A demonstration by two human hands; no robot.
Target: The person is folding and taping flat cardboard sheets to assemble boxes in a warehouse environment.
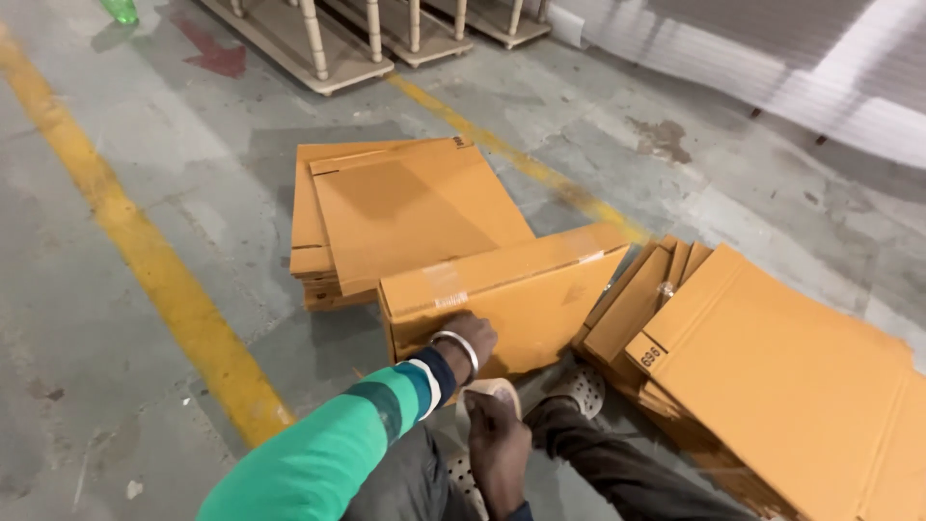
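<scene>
Head view, person seated low on grey concrete floor (116, 386). Left hand (471, 338), green sleeve and metal bangle, lies pressed against the near side of an assembled brown cardboard box (511, 294) taped along its top seam; fingers flat on the face, grip not closed around anything. Right hand (497, 439) sits just below it, grip closed on a roll of pale packing tape (487, 391), close to the box's lower edge. Box stands on the floor between two stacks: flattened brown cartons behind (405, 207), a fanned stack of flattened cartons at right (772, 367). Yellow painted floor line (145, 251) at left.
</scene>
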